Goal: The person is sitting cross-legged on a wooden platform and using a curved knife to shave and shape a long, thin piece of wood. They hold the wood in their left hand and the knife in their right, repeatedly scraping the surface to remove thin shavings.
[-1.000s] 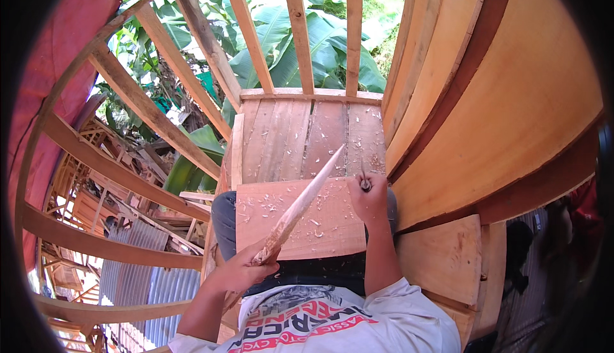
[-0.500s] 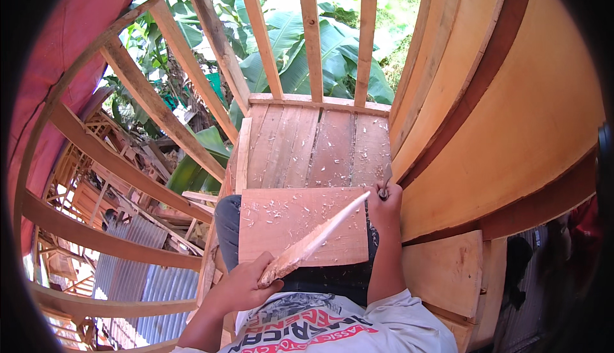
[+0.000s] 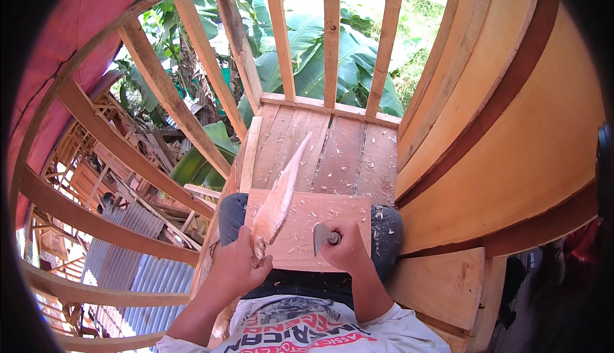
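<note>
My left hand (image 3: 238,264) is closed round the thick lower end of a long, pale carved piece of wood (image 3: 279,198). It tapers to a thin point, tilted up and away from me. A flat wooden board (image 3: 300,256) lies across my lap, sprinkled with shavings. Above its right part my right hand (image 3: 351,248) grips the handle of a knife with a short, broad blade (image 3: 320,239). The blade points left, apart from the carved wood.
Shavings dot the plank floor (image 3: 342,151) ahead. Wooden railing slats (image 3: 331,39) rise at the front and left, with banana leaves beyond. A large wooden panel (image 3: 511,135) curves along my right, and corrugated metal sheets (image 3: 118,257) lie outside below left.
The carved wood has swung from leaning right to pointing away from me. My right hand has come back from the board's far right edge to above the board, bringing the knife blade into view.
</note>
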Tool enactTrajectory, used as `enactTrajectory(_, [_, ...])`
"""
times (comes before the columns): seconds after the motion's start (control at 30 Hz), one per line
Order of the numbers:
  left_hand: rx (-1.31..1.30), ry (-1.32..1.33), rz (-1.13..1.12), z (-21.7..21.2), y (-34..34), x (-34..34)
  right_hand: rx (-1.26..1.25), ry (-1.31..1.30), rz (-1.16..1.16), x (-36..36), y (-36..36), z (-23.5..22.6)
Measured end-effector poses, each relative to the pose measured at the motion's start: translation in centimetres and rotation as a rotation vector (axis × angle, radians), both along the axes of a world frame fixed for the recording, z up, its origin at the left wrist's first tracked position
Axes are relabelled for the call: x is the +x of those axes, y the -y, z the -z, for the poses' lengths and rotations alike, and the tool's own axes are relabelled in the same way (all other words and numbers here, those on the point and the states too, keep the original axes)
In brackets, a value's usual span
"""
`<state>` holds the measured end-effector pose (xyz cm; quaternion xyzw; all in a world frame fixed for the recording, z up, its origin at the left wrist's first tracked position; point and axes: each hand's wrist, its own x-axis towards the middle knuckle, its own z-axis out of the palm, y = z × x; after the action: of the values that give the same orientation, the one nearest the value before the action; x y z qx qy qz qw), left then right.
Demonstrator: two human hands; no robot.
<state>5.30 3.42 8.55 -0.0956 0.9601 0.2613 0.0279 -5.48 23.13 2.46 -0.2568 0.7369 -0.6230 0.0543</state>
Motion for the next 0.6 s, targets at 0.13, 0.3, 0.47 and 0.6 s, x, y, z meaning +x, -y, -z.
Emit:
enactTrajectory(0.13, [-0.154,0.064,0.080,0.1,-0.4,-0.1,0.193,0.012,0.202,-1.1,-1.3,0.7])
enactTrajectory(0.3, [-0.223,-0.022,0.224,-2.6,-1.3,-0.4,0.306,-0.060,0.336,-2.7,-2.4,1.1])
enactTrajectory(0.47, [-0.269,0.025,0.305,-4.0,-1.4,0.2,0.281,-0.091,0.457,-4.1,-3.9,1.4])
enactTrajectory(0.6, [-0.366,0.042,0.285,-4.7,-1.1,1.0,0.306,0.003,0.517,-4.7,-4.8,1.0])
